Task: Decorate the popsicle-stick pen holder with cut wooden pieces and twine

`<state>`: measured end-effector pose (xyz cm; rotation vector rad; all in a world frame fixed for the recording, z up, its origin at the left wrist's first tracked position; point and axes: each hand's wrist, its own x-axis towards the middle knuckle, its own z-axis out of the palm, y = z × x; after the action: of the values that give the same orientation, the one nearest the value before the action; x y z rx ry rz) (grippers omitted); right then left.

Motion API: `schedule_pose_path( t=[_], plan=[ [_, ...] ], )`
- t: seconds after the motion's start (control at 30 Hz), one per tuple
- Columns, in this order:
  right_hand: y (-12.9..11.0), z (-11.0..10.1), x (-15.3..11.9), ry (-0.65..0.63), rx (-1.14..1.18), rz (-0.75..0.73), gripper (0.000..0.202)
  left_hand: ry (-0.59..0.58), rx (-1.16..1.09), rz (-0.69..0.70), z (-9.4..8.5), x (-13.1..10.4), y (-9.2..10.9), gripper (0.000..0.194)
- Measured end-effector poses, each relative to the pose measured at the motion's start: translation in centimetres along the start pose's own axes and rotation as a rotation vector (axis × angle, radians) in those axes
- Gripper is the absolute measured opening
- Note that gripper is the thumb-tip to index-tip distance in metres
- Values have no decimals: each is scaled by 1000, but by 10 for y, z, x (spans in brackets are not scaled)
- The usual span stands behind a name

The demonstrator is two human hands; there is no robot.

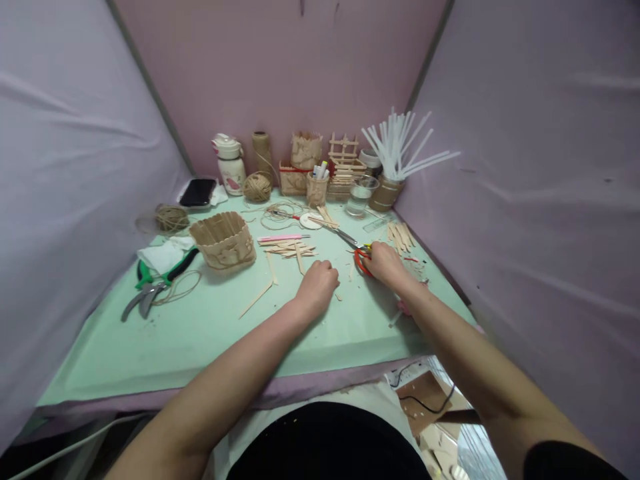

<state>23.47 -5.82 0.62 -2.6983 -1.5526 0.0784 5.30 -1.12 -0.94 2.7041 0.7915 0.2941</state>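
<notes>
My left hand point(318, 288) rests on the green table with its fingers curled; what it holds, if anything, is hidden. Beside its fingertips lies a wooden stick point(299, 259). Farther right, my right hand point(387, 263) is closed at the orange-handled scissors point(363, 261), whose blades point up and left. A pile of flat wooden sticks point(287, 249) lies beyond my left hand, with a pink pen point(284, 238) along its far side. Two thin sticks point(257, 299) meet at an angle left of my left hand.
A stick-walled basket point(223, 241) and green-handled pruners point(155, 285) stand or lie at left. Along the back are a bottle point(231, 167), twine ball point(258, 187), marker cup point(317, 189), water cup point(359, 200) and white sticks in a pot point(387, 194). More sticks point(401, 237) lie at right.
</notes>
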Motion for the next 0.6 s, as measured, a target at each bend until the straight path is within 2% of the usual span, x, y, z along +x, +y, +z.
schedule_pose_path(
  t=[0.27,0.43,0.5,0.6],
  plan=[
    [-4,-2,-1,-49,-75,-39,33,-52,17,21,2,-8,6,27],
    [-13,-12,-8,-59,-153,-63,36,-8,-96,-13,6,-5,4,26],
    [-19,-22,-16,38,-177,-79,40,33,-170,-64,4,-4,1,25],
    [-32,-35,-31,297,-63,-155,40,117,-314,-163,-8,-10,-7,25]
  ],
)
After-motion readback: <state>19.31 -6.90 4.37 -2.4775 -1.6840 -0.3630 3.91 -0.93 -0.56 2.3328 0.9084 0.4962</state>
